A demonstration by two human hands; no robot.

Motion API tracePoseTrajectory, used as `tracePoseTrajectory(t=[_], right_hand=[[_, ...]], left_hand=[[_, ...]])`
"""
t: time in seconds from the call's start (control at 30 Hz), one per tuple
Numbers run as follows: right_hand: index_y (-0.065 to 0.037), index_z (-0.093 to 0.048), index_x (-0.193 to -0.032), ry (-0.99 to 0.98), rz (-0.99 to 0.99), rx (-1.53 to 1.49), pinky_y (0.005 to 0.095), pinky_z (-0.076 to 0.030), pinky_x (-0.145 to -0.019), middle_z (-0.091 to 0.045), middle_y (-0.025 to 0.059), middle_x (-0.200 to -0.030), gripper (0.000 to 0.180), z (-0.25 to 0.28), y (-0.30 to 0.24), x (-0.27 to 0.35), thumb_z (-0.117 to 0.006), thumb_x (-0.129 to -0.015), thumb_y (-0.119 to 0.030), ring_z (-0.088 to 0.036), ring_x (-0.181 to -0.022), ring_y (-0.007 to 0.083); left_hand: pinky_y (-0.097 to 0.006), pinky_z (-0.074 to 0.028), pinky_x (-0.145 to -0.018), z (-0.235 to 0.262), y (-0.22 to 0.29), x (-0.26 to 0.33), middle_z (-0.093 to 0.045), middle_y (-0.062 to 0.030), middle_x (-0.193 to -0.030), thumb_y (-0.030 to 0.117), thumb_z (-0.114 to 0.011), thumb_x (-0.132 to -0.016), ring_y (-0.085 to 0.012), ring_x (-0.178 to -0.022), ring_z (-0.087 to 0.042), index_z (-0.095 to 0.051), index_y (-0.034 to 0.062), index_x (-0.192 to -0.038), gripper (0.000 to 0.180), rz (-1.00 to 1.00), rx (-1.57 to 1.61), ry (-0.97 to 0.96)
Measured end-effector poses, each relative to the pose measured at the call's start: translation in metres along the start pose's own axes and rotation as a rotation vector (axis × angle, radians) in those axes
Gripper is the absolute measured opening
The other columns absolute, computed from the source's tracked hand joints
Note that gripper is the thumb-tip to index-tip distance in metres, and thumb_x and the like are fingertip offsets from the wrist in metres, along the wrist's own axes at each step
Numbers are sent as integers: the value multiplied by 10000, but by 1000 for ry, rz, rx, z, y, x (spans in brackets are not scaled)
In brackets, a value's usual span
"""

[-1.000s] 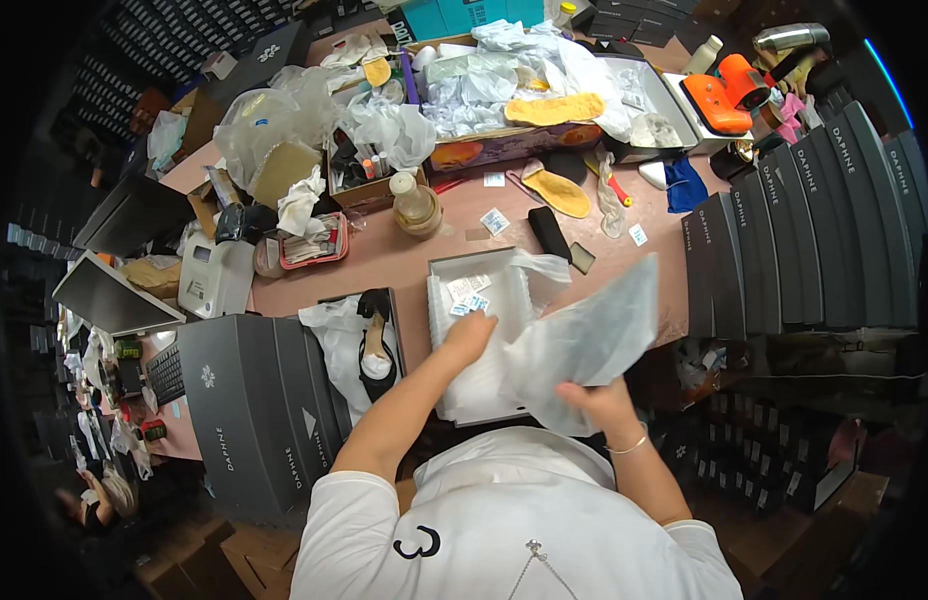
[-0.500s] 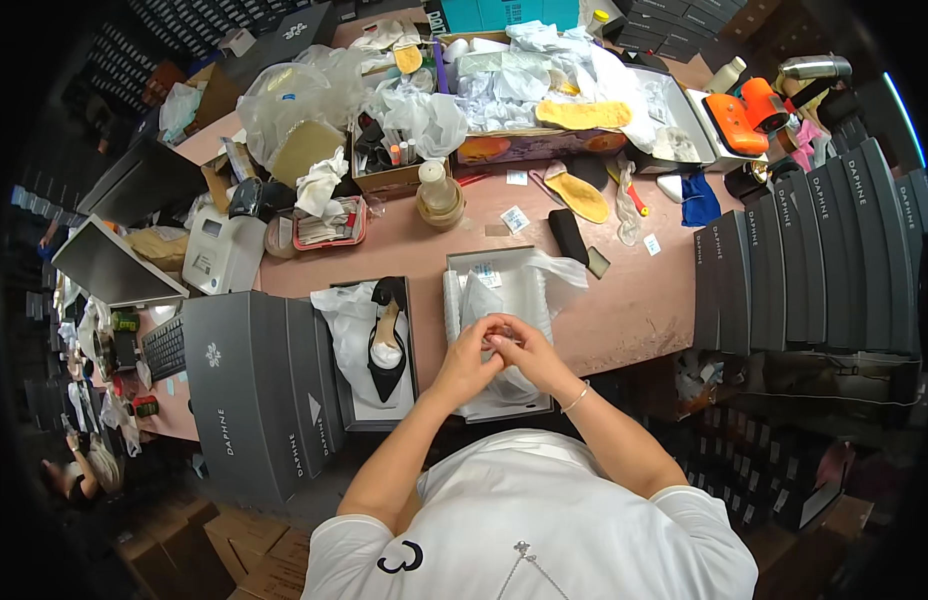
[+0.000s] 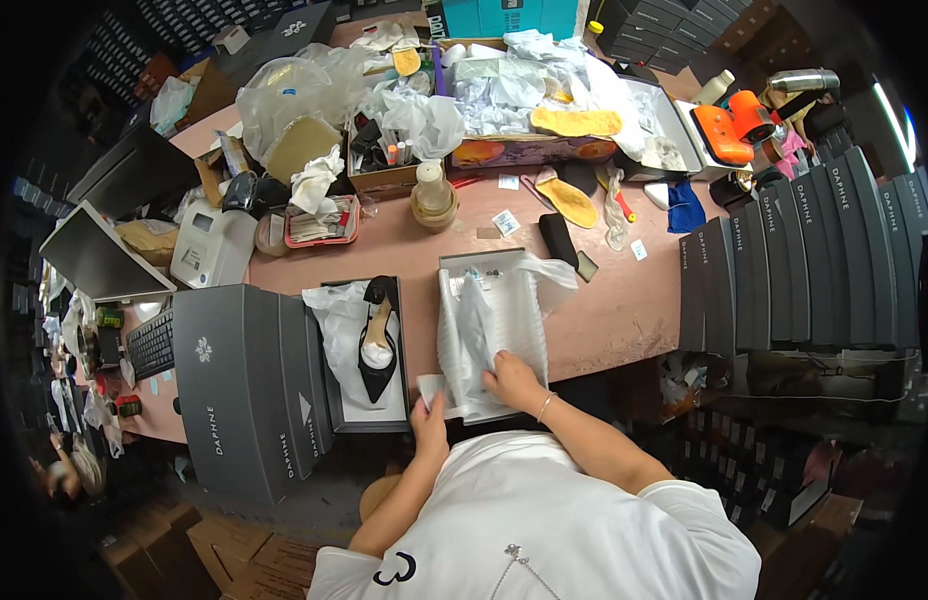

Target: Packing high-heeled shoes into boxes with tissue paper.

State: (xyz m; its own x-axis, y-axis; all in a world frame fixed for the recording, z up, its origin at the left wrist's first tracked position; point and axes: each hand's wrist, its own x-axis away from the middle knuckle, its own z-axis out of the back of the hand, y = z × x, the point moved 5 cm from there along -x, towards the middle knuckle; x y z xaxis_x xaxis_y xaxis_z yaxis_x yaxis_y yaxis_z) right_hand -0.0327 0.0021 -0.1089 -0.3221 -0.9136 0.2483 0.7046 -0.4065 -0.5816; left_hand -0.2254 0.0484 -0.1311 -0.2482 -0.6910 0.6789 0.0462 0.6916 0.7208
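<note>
In front of me stands an open shoebox (image 3: 532,408) lined with white wrapping paper (image 3: 524,320), which spills over its far right corner. My left hand (image 3: 429,425) is at the box's near left corner, its fingers closed on an edge of that paper. Inside the box, my right hand (image 3: 516,383) has its fingertips on a crumpled fold of the paper. Whatever lies under the fold is hidden. Just to the left, a black slingback shoe (image 3: 380,352) with a pale insole lies on white paper in a second open box (image 3: 402,400).
Dark grey shoeboxes stand upright in rows at left (image 3: 229,390) and right (image 3: 809,260). Farther back are a carton of crumpled paper (image 3: 534,150), a bottle (image 3: 431,185), a red basket (image 3: 327,240), a yellow insole (image 3: 569,203) and an orange tape dispenser (image 3: 722,135).
My hands were together over the box; they have parted. The left moved down and left to the paper's edge, the right dropped into the box. The view shifted slightly.
</note>
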Motion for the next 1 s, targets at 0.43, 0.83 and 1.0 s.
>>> tracePoseTrajectory(t=[0.43,0.83,1.0], right_hand=[[-52,-582,-1099,-201,-213,-930,396,-487,-835,-604,204,-1044,339,-46,54,6,-623,-836,-262,-607,-976,336],[0,-613,-1037,481,-368,-814,246,-423,-519,-585,15,-704,208,81,110,-3,-577,-897,-149,-522,-568,93],[27,-563,-905,397,-294,-603,287,-435,-625,-539,30,-703,207,47,109,-35,-577,-881,-178,-501,-680,108]], left_hand=[[-507,-356,-962,-106,106,92,-606,-57,-1061,223,-726,-762,-314,-1096,-486,-682,94,-843,158,-1235,-970,-1061],[-511,-255,-1057,-162,68,-14,-528,-214,-1242,344,-653,-804,-395,-1224,-434,-637,-48,-1044,460,-1114,-1495,-587],[-487,-190,-1083,-180,66,-42,-458,-240,-1331,529,-695,-689,-413,-1306,-313,-649,-67,-1047,697,-626,-2042,-826]])
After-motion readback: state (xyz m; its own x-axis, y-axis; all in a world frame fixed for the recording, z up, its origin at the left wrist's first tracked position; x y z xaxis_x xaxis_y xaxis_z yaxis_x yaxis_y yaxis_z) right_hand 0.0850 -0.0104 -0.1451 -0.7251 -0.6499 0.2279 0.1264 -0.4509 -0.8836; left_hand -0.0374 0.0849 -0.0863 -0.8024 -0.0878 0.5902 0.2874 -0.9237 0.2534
